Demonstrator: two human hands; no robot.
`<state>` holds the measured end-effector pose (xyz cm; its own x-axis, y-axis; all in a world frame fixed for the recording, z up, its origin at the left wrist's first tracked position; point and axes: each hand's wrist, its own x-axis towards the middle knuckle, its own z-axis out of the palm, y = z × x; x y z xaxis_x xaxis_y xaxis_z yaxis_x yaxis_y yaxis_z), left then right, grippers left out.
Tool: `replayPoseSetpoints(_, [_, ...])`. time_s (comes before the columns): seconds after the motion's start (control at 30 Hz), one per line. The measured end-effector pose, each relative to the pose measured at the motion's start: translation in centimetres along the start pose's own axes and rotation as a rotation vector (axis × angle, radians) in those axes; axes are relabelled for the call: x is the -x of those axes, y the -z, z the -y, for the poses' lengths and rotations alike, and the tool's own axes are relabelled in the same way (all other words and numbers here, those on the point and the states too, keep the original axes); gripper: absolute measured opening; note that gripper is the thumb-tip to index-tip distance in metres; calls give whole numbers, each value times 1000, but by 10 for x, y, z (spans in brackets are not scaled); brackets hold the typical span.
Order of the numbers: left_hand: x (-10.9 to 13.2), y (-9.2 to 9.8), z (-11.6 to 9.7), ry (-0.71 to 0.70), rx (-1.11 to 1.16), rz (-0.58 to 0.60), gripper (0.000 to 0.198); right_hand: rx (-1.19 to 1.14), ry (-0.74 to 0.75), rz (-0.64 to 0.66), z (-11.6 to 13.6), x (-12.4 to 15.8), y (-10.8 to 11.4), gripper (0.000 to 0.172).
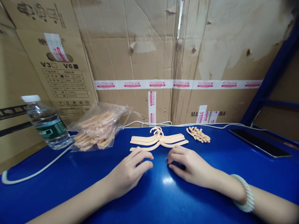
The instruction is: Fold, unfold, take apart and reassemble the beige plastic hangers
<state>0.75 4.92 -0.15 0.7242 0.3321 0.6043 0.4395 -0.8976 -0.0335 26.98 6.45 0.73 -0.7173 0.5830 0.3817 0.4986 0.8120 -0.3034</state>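
Note:
Several beige plastic clothes hangers (150, 141) lie stacked in the middle of the blue table, their curved hooks pointing toward the back. My left hand (130, 169) is just in front of their left arms, the fingers loosely bent with a gap between thumb and forefinger, and nothing shows in it. Close to the right arms of the hangers, my right hand (190, 166) rests with bent fingers apart from the thumb, also with nothing visible in it. A small pile of loose beige hooks (198, 134) lies to the right of the hangers.
A clear plastic bag (97, 126) full of beige pieces lies at the left, beside a water bottle (48, 123). A black phone (259, 143) lies at the right. White cable (39, 171) runs along the table (161, 199). Taped cardboard (130, 68) stands behind.

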Motion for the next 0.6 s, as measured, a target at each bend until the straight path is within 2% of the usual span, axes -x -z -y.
replayPoseSetpoints(0.6, [0, 0, 0, -2, -1, 6, 28, 12, 1, 35, 1, 0, 3, 10])
